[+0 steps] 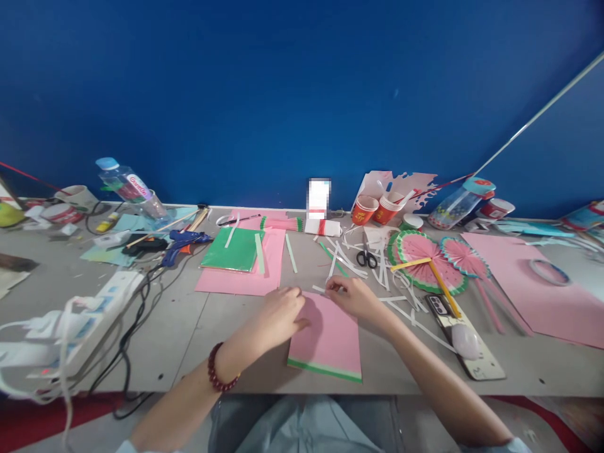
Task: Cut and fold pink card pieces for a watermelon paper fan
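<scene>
1. The pink paper (325, 343) lies flat on the grey table (245, 371) in the lower middle of the frame, with a green strip (325, 370) along its near edge
2. The left hand (278, 314) is palm down over the paper's upper left side, its thumb reaching over the pink surface and set apart from the fingers; whether it grips the sheet or only steadies it, I cannot tell
3. The right hand (350, 296) is at the upper right corner, thumb and forefinger brought close together by the far edge (whatever may be between them is too small to make out)
4. The two hands are apart, with the far edge between them; most of the paper lies below them in the frame, and the green strip is well away from both sets of fingers
5. The paper looks nearly square from here, so its long axis is hard to tell; the left hand covers more of it
6. White strips (334, 258) and black scissors (367, 258) lie just beyond the right hand, and a green packet (231, 251) sits farther off, left of centre
</scene>
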Motion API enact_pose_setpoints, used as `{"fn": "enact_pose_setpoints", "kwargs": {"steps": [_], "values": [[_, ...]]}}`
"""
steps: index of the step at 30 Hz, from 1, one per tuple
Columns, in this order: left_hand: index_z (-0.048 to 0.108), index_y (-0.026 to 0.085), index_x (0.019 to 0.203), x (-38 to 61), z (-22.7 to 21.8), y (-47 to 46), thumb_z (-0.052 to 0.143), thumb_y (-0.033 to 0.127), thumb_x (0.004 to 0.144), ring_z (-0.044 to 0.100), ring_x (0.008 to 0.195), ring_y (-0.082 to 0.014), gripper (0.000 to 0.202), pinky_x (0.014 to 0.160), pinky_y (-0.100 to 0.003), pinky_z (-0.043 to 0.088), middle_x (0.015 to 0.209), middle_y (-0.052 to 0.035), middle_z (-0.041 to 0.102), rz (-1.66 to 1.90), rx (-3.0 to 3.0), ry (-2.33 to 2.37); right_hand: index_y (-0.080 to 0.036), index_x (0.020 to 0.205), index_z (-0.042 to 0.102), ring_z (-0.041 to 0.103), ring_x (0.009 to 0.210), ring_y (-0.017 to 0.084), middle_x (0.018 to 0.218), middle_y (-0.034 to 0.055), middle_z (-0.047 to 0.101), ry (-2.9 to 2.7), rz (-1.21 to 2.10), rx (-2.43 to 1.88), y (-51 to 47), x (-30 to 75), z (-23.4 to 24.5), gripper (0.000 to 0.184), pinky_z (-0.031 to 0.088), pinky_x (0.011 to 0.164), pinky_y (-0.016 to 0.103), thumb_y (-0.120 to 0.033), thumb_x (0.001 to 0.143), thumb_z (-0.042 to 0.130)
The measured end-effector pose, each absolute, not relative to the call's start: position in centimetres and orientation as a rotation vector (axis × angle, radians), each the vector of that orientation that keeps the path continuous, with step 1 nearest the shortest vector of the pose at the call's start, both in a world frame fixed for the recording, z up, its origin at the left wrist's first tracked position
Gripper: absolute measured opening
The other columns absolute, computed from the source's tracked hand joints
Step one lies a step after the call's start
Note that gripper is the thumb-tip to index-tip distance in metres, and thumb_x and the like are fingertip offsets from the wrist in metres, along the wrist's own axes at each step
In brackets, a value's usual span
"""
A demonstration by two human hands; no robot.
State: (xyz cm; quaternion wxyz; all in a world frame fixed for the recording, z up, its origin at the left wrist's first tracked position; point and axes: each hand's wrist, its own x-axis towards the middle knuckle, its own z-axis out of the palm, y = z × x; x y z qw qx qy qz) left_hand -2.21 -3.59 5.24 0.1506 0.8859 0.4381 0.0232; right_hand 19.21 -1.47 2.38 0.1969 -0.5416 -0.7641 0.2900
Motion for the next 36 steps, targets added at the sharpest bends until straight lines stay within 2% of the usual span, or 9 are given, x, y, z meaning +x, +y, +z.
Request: {"fn": "enact_pose_setpoints", "kwargs": {"steps": [5, 8, 11, 17, 21, 25, 32, 36], "values": [[0.055, 0.018, 0.115, -2.6, 2.4, -6.2, 0.063, 0.035, 0.08, 0.054, 0.111, -0.0256, 0.04, 0.086, -0.034, 0.043, 0.123, -0.011, 0.056, 0.112, 2.713, 1.013, -0.02, 0.072, 0.066, 0.053, 0.053, 0.01, 0.074, 0.0001, 0.067, -2.136, 1.101, -1.466, -1.1, 20.0, 2.6, 0.015, 0.038, 0.049, 0.021, -0.027, 0.077, 0.053], [0.05, 0.017, 0.124, -2.5, -0.5, -7.1, 0.059, 0.047, 0.08, 0.046, 0.121, -0.0291, 0.053, 0.092, -0.039, 0.041, 0.13, -0.0142, 0.052, 0.138, 2.805, 1.068, -0.02, 0.071, 0.066, 0.053, 0.046, 0.01, 0.067, -0.001, 0.066, -2.147, 1.235, -1.458, -0.2, 20.5, 2.3, 0.016, 0.038, 0.044, 0.021, -0.028, 0.076, 0.054], [0.045, 0.014, 0.131, -1.4, -1.8, -7.5, 0.054, 0.049, 0.083, 0.045, 0.122, -0.03, 0.061, 0.093, -0.04, 0.04, 0.135, -0.0178, 0.047, 0.075, 2.867, 1.191, -0.019, 0.074, 0.067, 0.054, 0.047, 0.009, 0.065, -0.0018, 0.065, -2.166, 1.254, -1.449, 1.0, 20.7, 2.5, 0.016, 0.041, 0.048, 0.021, -0.028, 0.076, 0.054], [0.041, 0.005, 0.134, 1.1, -1.5, -7.2, 0.049, 0.046, 0.086, 0.043, 0.124, -0.0308, 0.063, 0.097, -0.04, 0.037, 0.135, -0.0217, 0.046, 0.069, 2.956, 1.162, -0.02, 0.074, 0.066, 0.056, 0.056, 0.011, 0.071, -0.0009, 0.067, -2.281, 1.099, -1.436, 2.5, 20.2, 3.4, 0.018, 0.041, 0.056, 0.022, -0.03, 0.079, 0.052], [0.042, 0.001, 0.133, 1.5, -2.2, -7.0, 0.043, 0.048, 0.088, 0.041, 0.126, -0.0319, 0.065, 0.099, -0.041, 0.035, 0.135, -0.0239, 0.046, 0.159, 2.962, 1.189, -0.021, 0.072, 0.066, 0.058, 0.064, 0.013, 0.071, -0.0016, 0.067, -2.371, 1.06, -1.355, 2.8, 19.6, 3.2, 0.014, 0.041, 0.058, 0.022, -0.025, 0.078, 0.053], [0.046, 0.002, 0.13, 1.3, -2.8, -7.1, 0.034, 0.051, 0.09, 0.042, 0.125, -0.0333, 0.065, 0.099, -0.041, 0.033, 0.134, -0.0228, 0.047, 0.211, 2.954, 1.187, -0.022, 0.07, 0.065, 0.057, 0.062, 0.013, 0.071, -0.0015, 0.066, -2.381, 0.964, -1.358, 2.6, 18.9, 2.4, 0.014, 0.039, 0.055, 0.023, -0.022, 0.077, 0.053], [0.049, 0.002, 0.129, 0.9, -2.6, -7.0, 0.032, 0.058, 0.088, 0.044, 0.121, -0.0337, 0.071, 0.1, -0.044, 0.03, 0.133, -0.0222, 0.048, 0.298, 2.919, 1.173, -0.023, 0.069, 0.063, 0.056, 0.063, 0.013, 0.073, -0.0017, 0.067, -2.38, 0.835, -1.498, 2.5, 17.9, 2.3, 0.014, 0.037, 0.057, 0.023, -0.02, 0.076, 0.051], [0.047, 0.004, 0.13, 0.7, -2.4, -7.0, 0.031, 0.059, 0.088, 0.042, 0.122, -0.0343, 0.072, 0.103, -0.046, 0.026, 0.133, -0.0212, 0.049, 0.312, 2.889, 1.176, -0.023, 0.069, 0.062, 0.059, 0.071, 0.015, 0.076, -0.001, 0.069, -2.392, 0.771, -1.519, 2.5, 17.5, 2.5, 0.014, 0.037, 0.06, 0.024, -0.019, 0.076, 0.051]]}}
